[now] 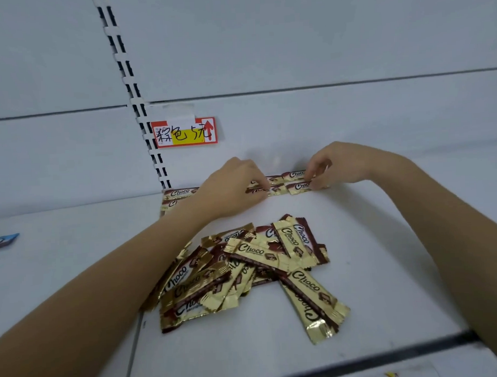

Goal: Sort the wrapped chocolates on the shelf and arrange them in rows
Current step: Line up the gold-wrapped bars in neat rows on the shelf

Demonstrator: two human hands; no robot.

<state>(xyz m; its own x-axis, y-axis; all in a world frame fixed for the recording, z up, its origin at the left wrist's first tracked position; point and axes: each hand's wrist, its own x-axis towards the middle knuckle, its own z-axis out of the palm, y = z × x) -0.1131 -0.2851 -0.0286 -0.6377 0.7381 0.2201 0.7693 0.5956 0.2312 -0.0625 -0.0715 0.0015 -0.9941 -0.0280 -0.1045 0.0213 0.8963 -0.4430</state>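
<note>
**Position of goods.** Wrapped chocolates occupy two places on the shelf (386, 282). Two finished rows (180, 193) lie at the rear, hard against the back panel (296, 124). A loose pile (244, 273) sits nearer the front edge, well apart from the rows.

**Hands.** The left hand (236, 186) is curled, and its fingertips pinch one bar (257, 190) in the nearer row. The right hand (334, 165) is likewise curled and nips the end of the adjoining bar (300, 186) between thumb and forefinger. Neither hand is spread.

**Reason for hold (judgement).** Both grips sit close to the joint between the two bars. This suggests that the person is squaring them end to end and holding one steady while the other is nudged into line. The back panel appears to serve as a straight edge, which would explain why the rows begin there.

**Orientation.** Row bars lie flat, with the long axis running left to right along the panel. The "Choco" lettering faces up and reads upright from the front. In the pile the axes run at all angles, bars overlap, and some lettering is inverted.

**Progress (judgement).** Most of the stock remains unsorted.

**Other items.** A handwritten price label (185, 132) is fixed beside the slotted upright (131, 88). A blue wrapper (2, 240) lies at the far left.
</note>
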